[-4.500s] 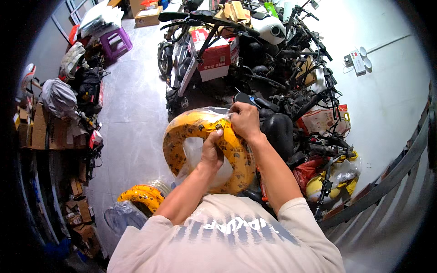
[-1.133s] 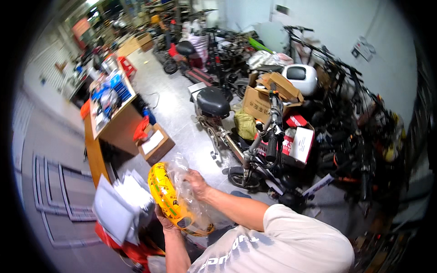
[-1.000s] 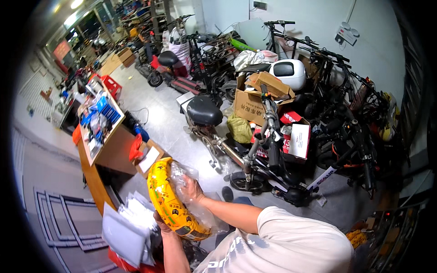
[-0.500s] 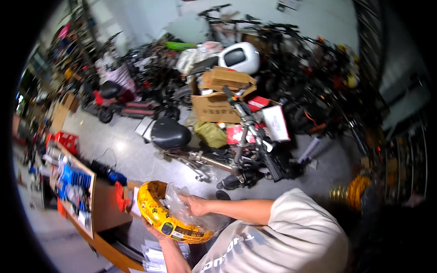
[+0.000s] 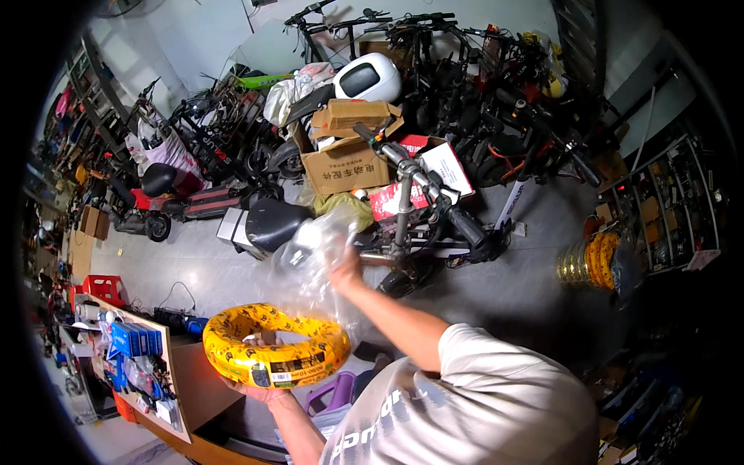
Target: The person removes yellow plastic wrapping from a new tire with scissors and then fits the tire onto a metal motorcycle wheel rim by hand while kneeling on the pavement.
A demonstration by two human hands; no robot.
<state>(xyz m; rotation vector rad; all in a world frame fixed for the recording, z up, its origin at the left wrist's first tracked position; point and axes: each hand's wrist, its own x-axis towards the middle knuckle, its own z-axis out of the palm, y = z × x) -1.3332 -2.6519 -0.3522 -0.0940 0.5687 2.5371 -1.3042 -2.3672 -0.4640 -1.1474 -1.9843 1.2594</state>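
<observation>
A tyre point(image 5: 298, 363) wound in printed yellow wrapping lies nearly flat in front of me, above the floor. My left hand point(image 5: 260, 390) grips it from underneath, and its fingertips show through the hole in the middle. Raised beyond the tyre, my right hand point(image 5: 346, 271) is closed on a crumpled clear plastic bag point(image 5: 306, 252). The bag hangs loose and blurred, its lower part reaching down near the tyre's far edge.
A stripped scooter frame with a black seat point(image 5: 275, 223) stands ahead, beside an open cardboard box point(image 5: 346, 168). Scooters crowd the back wall. At left is a workbench point(image 5: 177, 387) with blue boxes point(image 5: 136, 339); yellow-wrapped tyres point(image 5: 601, 260) stand at right near a shelf point(image 5: 673, 203).
My right hand has pulled the plastic bag up and away from the tyre. The tyre has shifted left and tipped flatter in my left hand. The view has turned somewhat to the right.
</observation>
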